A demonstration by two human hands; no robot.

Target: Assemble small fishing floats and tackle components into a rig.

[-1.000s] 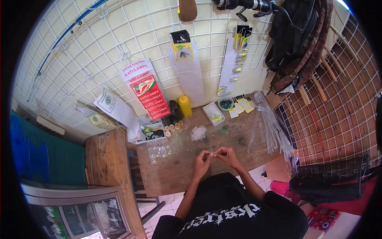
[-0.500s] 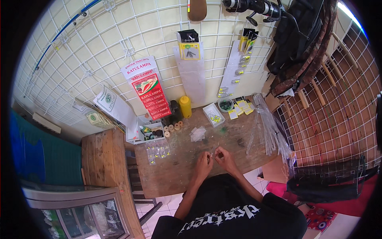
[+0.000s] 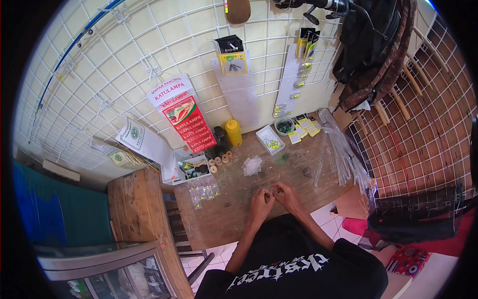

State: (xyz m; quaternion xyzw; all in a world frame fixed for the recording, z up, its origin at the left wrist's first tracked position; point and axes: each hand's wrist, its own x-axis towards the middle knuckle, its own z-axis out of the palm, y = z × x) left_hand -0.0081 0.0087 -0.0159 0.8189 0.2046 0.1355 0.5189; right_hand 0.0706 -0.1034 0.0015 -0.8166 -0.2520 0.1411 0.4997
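Note:
My left hand (image 3: 261, 203) and my right hand (image 3: 286, 194) meet over the front part of the wooden table (image 3: 234, 219). Both have fingers pinched together, the fingertips almost touching. Something small and pale seems to sit between them, too small to name. Just beyond my hands lies a little stack of clear plastic bags (image 3: 252, 166). To the left are several small clear packets (image 3: 203, 192) with yellow-green pieces inside. Farther back, a white tray (image 3: 280, 151) holds more small yellow-green pieces.
A round tub of dark green items (image 3: 284, 126), yellow cards (image 3: 309, 127) and long clear plastic sleeves (image 3: 338, 144) lie at the back right. Back left are a yellow bottle (image 3: 233, 132), wooden spools (image 3: 219, 160) and a divided white box (image 3: 194, 169). A white wire grid (image 3: 189, 45) rises behind.
The view has shifted slightly, so the table sits a little farther right and lower. My hands remain close together, still pinching, with small finger movements.

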